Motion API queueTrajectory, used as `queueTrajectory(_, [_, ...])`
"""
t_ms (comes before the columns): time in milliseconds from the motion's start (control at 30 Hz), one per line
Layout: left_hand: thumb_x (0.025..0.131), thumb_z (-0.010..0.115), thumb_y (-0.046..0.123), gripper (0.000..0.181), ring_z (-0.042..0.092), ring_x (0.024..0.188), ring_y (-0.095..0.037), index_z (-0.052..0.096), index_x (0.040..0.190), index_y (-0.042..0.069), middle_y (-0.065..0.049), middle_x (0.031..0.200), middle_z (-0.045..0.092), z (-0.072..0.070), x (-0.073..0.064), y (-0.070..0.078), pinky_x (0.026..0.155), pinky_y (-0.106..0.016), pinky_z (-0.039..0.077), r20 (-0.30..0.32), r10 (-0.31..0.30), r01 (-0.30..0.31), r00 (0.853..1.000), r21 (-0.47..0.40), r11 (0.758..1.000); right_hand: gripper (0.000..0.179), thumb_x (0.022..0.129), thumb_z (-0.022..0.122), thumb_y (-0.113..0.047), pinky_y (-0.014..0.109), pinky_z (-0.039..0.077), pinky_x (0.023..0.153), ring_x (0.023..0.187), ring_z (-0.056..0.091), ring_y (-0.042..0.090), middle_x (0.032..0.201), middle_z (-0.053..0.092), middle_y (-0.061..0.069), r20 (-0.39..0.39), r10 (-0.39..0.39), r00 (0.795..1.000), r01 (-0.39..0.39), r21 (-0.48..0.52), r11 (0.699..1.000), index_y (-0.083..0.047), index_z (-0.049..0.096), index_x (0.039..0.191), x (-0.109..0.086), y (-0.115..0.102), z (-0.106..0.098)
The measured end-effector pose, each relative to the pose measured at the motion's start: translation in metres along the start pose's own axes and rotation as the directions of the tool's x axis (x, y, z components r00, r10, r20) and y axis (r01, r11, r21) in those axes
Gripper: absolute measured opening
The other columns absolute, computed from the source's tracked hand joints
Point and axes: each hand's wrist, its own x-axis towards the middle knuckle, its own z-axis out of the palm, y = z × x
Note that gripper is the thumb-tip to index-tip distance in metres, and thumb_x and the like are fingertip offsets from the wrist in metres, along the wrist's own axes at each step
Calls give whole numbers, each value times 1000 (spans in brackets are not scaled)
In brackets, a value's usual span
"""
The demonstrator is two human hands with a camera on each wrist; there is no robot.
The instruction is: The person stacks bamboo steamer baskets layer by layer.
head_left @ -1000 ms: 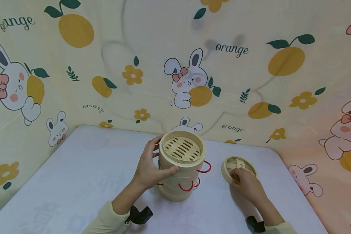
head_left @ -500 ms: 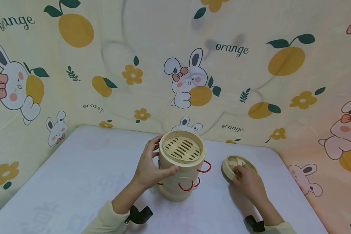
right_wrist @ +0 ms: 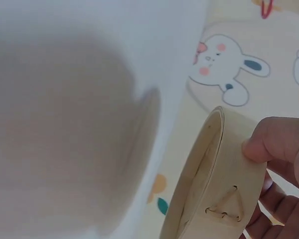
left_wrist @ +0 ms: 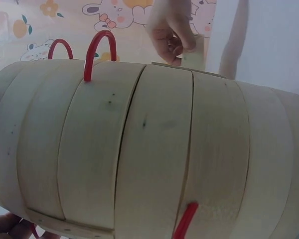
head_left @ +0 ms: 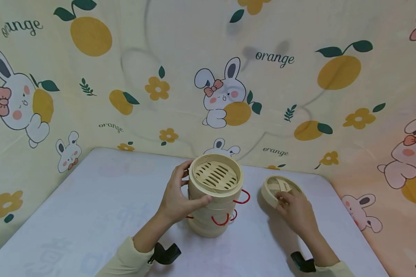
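Note:
A stack of small bamboo steamer baskets [head_left: 217, 204] stands upright on the table, its slotted top tray [head_left: 215, 176] uncovered. My left hand [head_left: 182, 194] grips the upper part of the stack from the left, thumb across the front. Red loop handles [left_wrist: 91, 57] stick out of the basket sides. To the right, the round bamboo steamer lid [head_left: 273, 187] is pinched at its woven strap side by my right hand [head_left: 299, 213]. In the right wrist view the lid [right_wrist: 231, 169] is lifted off the table, tilted, with its shadow apart from it; the thumb presses its outer top edge.
The white table [head_left: 124, 196] reaches back to a cloth backdrop [head_left: 135, 69] printed with rabbits and oranges. A black wrist strap [head_left: 166, 254] sits on the left wrist, another [head_left: 302, 262] on the right.
My right hand has raised the lid from the table and shifted it slightly back and left. The left hand and the steamer stack have stayed in place.

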Motion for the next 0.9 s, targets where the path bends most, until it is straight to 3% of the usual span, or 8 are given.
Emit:
queueTrajectory(533, [66, 83, 35, 91, 49, 122, -21, 37, 143, 19, 1, 137, 47, 0, -1, -1, 92, -44, 48, 7, -6, 6, 1000, 10, 1000, 22, 67, 71, -2, 37, 37, 57, 70, 50, 25, 79, 60, 5, -116, -76, 990, 80, 27, 996, -13, 72, 86, 9, -17, -17])
queueTrajectory(900, [67, 83, 36, 91, 49, 122, -20, 37, 144, 20, 2, 136, 47, 1, 0, -1, 93, -44, 47, 10, -8, 8, 1000, 11, 1000, 24, 67, 71, 2, 36, 37, 61, 71, 48, 22, 79, 60, 4, -194, -139, 971, 153, 62, 986, -12, 73, 87, 19, -33, -36])
